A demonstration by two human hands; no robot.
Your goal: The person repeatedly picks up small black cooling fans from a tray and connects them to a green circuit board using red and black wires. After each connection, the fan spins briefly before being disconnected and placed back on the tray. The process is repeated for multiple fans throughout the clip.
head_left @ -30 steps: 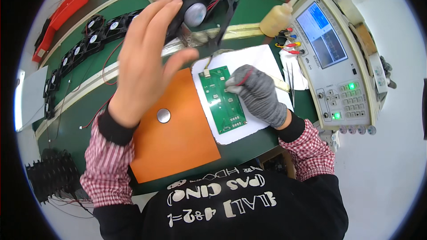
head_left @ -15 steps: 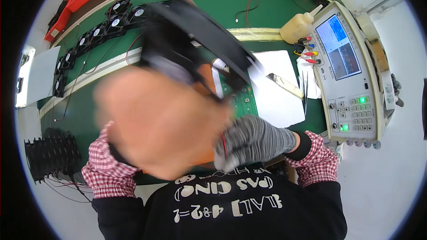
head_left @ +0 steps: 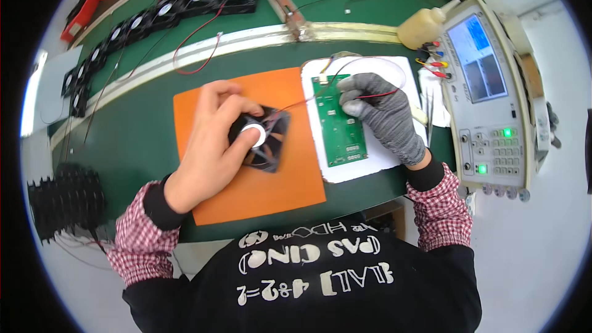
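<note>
My left hand (head_left: pixel 213 139), bare, grips a black square cooling fan (head_left: pixel 271 147) on the orange mat (head_left: pixel 265 197), thumb on the fan's pale hub label. From the fan a thin red-and-black lead (head_left: pixel 296 105) runs right to my right hand (head_left: pixel 388 114), which wears a grey striped glove. Its fingertips are pinched on the lead, over the upper part of a green circuit board (head_left: pixel 336 126); the lead's end is hidden by the fingers. At the board's top stands a white connector (head_left: pixel 323 78) with wires. The board lies on a white pad (head_left: pixel 391 71).
Several black fans (head_left: pixel 166 9) with trailing leads line the back left. A stack of black parts (head_left: pixel 68 203) stands at the near left. To the right are a tester with a screen (head_left: pixel 487 117), coloured clips (head_left: pixel 439 65), a cream squeeze bottle (head_left: pixel 422 29) and tweezers (head_left: pixel 430 111).
The fan has come down from close to the camera onto the orange mat, with my left hand on it. My gloved right hand has moved up and right, over the circuit board.
</note>
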